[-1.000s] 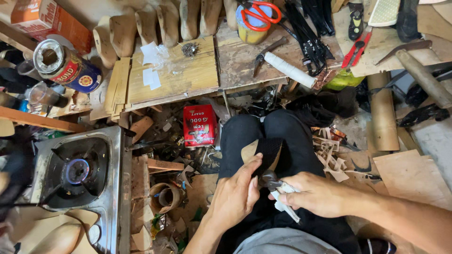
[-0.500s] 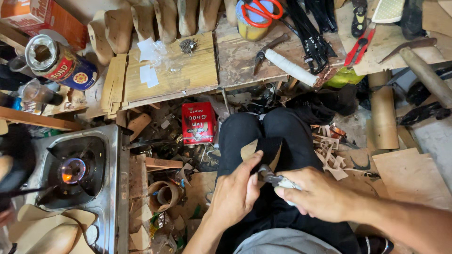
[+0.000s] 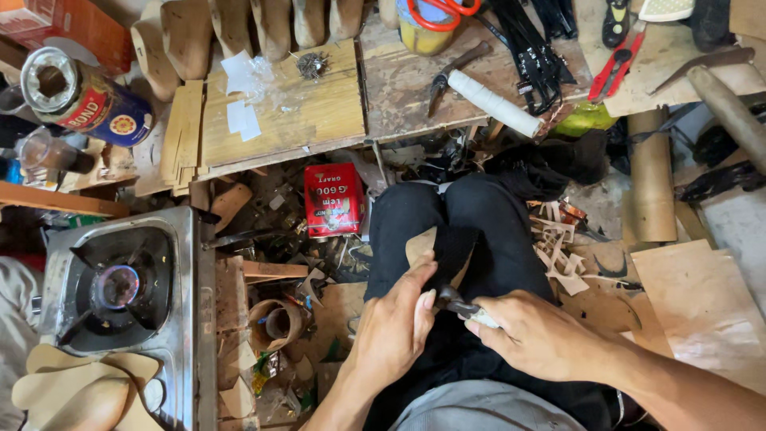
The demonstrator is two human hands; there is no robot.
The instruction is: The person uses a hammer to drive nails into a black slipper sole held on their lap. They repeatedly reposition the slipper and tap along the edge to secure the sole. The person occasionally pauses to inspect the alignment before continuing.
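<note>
- Left hand (image 3: 395, 327) pins a tan leather sole piece with black strap (image 3: 447, 247) on the lap, fingers pressing.
- Right hand (image 3: 535, 335) grips a small taped knife (image 3: 467, 310), apparently mid-trim; the cut needs steady pressure.
- A lit steel gas stove (image 3: 120, 291) sits left.

A low wooden bench (image 3: 319, 120) is seen at the far side; white paper scraps (image 3: 239, 116), a white roll (image 3: 493, 102) and pliers (image 3: 448, 73) are laid on it.
</note>
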